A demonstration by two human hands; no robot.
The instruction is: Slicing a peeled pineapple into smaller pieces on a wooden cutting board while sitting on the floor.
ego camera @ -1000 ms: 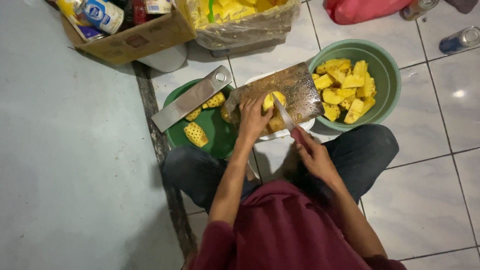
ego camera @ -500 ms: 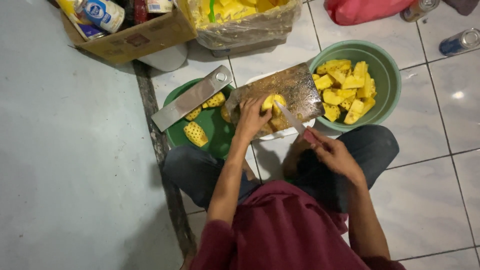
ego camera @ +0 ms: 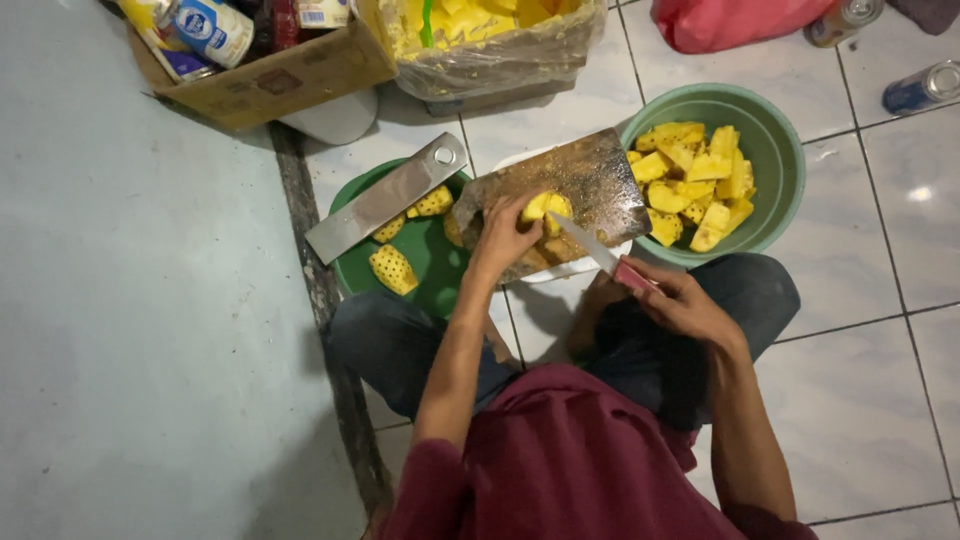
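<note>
The left hand [ego camera: 503, 237] presses down on a pineapple piece [ego camera: 545, 207] on the board [ego camera: 590, 175], its grip closed over the near side of the fruit. The piece sits near the middle of the board, toward its near edge. The right hand [ego camera: 685, 300] has its grip wrapped tight around the red handle of a knife [ego camera: 592, 250]; the blade points up and left, its tip touching the pineapple piece just beside the left fingers.

The board lies on the tiled floor [ego camera: 880, 330], tilted, resting over a white tray [ego camera: 560, 275]. At the board's right corner stands a green bowl [ego camera: 775, 140] filled with yellow chunks [ego camera: 695, 180]. At its left edge lies a green plate [ego camera: 420, 265] carrying a few peeled pieces [ego camera: 393, 268], with a cleaver [ego camera: 385, 197] laid across the plate's far rim. Beyond the board, a cardboard box [ego camera: 290, 75] holds cans, and a plastic-lined box [ego camera: 500, 55] holds more yellow fruit. Two cans [ego camera: 925, 85] lie at the floor's far right.
</note>
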